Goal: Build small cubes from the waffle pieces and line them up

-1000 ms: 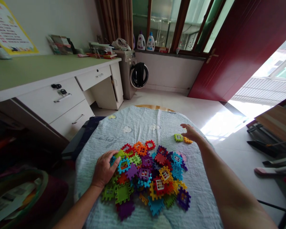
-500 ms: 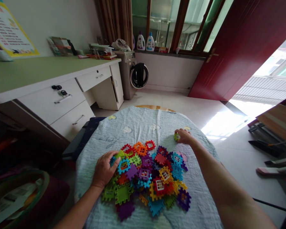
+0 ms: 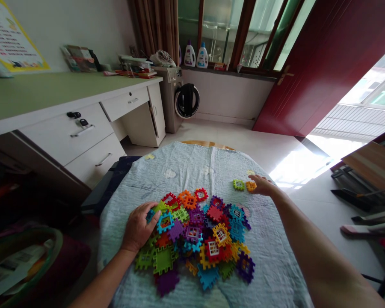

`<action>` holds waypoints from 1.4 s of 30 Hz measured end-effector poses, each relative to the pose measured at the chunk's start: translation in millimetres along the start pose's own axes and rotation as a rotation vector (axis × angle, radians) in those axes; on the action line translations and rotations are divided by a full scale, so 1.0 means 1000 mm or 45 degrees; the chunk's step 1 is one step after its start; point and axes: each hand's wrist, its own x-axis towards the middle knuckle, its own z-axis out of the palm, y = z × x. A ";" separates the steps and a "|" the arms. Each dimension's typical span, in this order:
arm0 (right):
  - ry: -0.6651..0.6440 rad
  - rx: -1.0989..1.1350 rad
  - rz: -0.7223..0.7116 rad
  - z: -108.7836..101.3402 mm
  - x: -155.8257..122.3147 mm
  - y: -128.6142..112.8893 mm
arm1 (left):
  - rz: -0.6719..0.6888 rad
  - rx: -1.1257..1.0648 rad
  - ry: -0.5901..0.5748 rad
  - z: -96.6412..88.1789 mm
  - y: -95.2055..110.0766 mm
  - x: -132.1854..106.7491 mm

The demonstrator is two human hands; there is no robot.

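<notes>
I have a heap of interlocking plastic square tiles in red, orange, purple, blue, lime and yellow, each notched along its edges, many with a window-like grid in the middle. The heap sits on a quilted pale blue cloth, spreading toward its near edge. My left hand rests on the heap's left side, its fingers curved down beside a small blue tile; I cannot tell whether they grip it. My right hand reaches out to the far right, off the heap, its fingers open and extended, just beside a small orange tile. A small lime green tile lies just left of that orange one.
</notes>
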 end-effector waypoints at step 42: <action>0.114 0.291 -0.280 0.036 -0.121 -0.175 | -0.269 -0.398 -0.050 -0.011 0.009 0.000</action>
